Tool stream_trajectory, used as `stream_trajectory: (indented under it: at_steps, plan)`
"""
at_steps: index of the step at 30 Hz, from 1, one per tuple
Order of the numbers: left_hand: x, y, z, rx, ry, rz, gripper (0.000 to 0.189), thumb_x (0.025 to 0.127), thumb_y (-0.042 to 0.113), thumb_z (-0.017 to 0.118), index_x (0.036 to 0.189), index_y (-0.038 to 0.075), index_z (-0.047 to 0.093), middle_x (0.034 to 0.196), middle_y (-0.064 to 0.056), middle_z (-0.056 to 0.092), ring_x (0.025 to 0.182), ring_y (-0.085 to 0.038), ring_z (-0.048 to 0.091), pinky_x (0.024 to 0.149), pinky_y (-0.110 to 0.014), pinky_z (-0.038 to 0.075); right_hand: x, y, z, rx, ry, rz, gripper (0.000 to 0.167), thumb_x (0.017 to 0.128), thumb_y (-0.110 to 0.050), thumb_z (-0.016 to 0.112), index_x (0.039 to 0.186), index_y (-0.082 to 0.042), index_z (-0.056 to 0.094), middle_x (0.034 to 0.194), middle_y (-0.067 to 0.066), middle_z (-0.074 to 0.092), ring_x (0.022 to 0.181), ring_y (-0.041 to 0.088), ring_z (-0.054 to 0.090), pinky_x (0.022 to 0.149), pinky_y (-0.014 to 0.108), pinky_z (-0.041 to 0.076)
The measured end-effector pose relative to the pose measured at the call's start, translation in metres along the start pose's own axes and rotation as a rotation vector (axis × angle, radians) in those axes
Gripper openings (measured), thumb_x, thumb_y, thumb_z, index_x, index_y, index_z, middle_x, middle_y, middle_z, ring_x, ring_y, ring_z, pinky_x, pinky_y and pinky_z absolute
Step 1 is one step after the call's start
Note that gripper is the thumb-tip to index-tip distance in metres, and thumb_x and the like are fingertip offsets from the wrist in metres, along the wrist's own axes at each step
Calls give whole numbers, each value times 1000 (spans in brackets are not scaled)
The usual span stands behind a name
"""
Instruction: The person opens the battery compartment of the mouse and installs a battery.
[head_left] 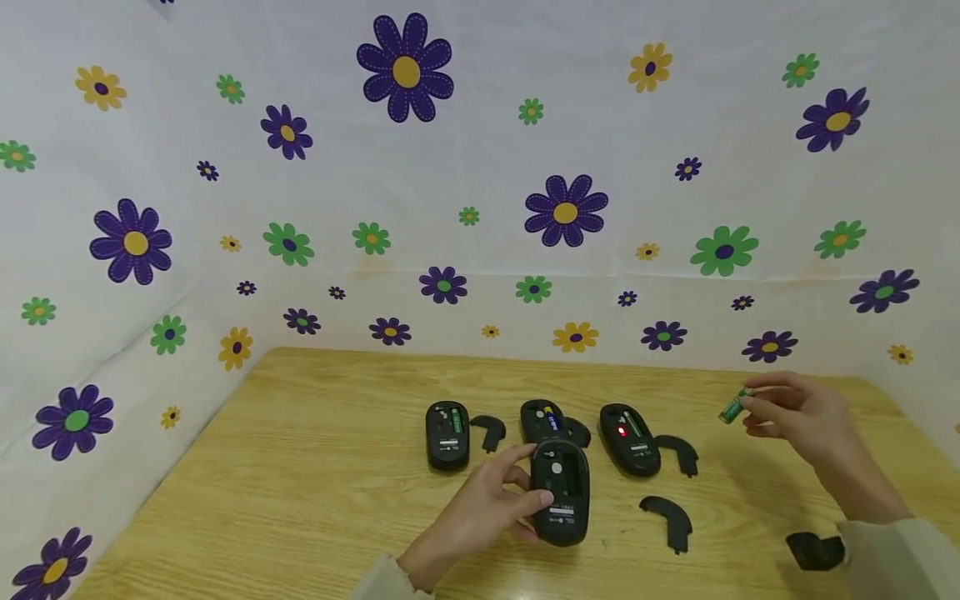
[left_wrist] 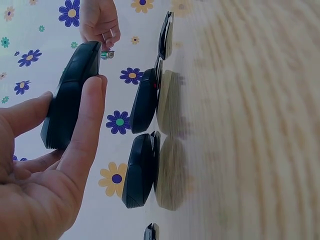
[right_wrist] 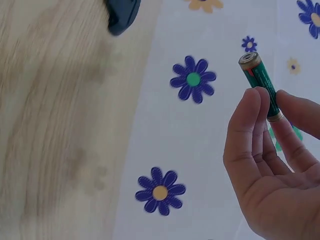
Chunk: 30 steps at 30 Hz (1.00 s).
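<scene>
Both hands are busy: the left hand grips an upturned black mouse at lower centre of the frame, its empty battery bay facing up, while the right hand pinches a green battery at its lower end, well apart at centre right. Mouse and bay run lengthwise away from the person; the battery lies tilted, up-right of the mouse. Three more mice and loose covers rest on the tabletop.
</scene>
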<state>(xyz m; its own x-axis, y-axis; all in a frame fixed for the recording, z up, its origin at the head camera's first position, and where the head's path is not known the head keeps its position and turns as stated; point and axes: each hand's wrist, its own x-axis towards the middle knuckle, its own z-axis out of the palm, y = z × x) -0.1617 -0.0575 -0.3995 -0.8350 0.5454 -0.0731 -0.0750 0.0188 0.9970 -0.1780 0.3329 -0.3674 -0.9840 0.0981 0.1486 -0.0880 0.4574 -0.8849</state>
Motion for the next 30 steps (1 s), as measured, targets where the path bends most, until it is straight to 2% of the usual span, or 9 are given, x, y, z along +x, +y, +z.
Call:
stream_trajectory:
  at_steps: [3, 5, 11, 14, 19, 21, 30]
  plan:
    - [1, 0, 0, -2, -3, 3, 65, 96, -3, 66, 153, -6, 35, 94, -13, 64, 80, -27, 71, 62, -45, 63, -3, -8, 6, 20, -10, -56, 30, 100, 0, 62, 103, -29, 69, 85, -13, 69, 70, 10, 68, 62, 26, 61]
    - [1, -1, 0, -4, -6, 4, 65, 96, -3, 66, 153, -6, 35, 94, -13, 64, 81, -27, 71, 62, -45, 63, -5, -14, 10, 26, -20, -74, 31, 100, 0, 62, 104, -29, 69, 85, -13, 69, 70, 11, 68, 62, 26, 61]
    - [1, 0, 2, 0, -4, -3, 66, 96, -3, 67, 153, -5, 36, 94, -14, 65, 82, -28, 72, 62, -46, 63, -9, -32, 22, 16, -50, -137, 24, 99, 3, 62, 109, -18, 70, 87, -11, 70, 71, 12, 68, 63, 27, 61]
    - [-2, -1, 1, 11, 16, -31, 66, 95, -2, 68, 153, -5, 36, 94, -13, 65, 80, -27, 71, 63, -46, 63, -13, -39, 33, 32, -73, -168, 28, 98, 6, 62, 109, -17, 70, 86, -8, 70, 69, 13, 67, 62, 25, 60]
    - [-5, -3, 0, -1, 20, -57, 66, 96, -1, 68, 153, -4, 36, 94, -13, 64, 82, -26, 71, 63, -43, 63, -19, -48, 51, 43, -105, -164, 17, 97, 7, 62, 113, 2, 65, 86, -3, 70, 69, 15, 66, 62, 27, 60]
    - [-4, -3, 0, -13, 10, -55, 65, 96, 0, 67, 153, -4, 36, 95, -13, 64, 83, -26, 71, 63, -41, 63, -21, -52, 54, 35, -112, -158, 18, 97, 7, 62, 115, 10, 62, 86, -2, 70, 68, 16, 66, 62, 27, 60]
    - [-1, -1, 2, -6, 6, -36, 66, 96, -1, 67, 153, -3, 36, 95, -13, 64, 82, -28, 72, 63, -43, 63, -27, -64, 73, 69, -173, -163, 23, 95, 8, 64, 117, 13, 59, 89, 7, 71, 66, 18, 67, 60, 30, 60]
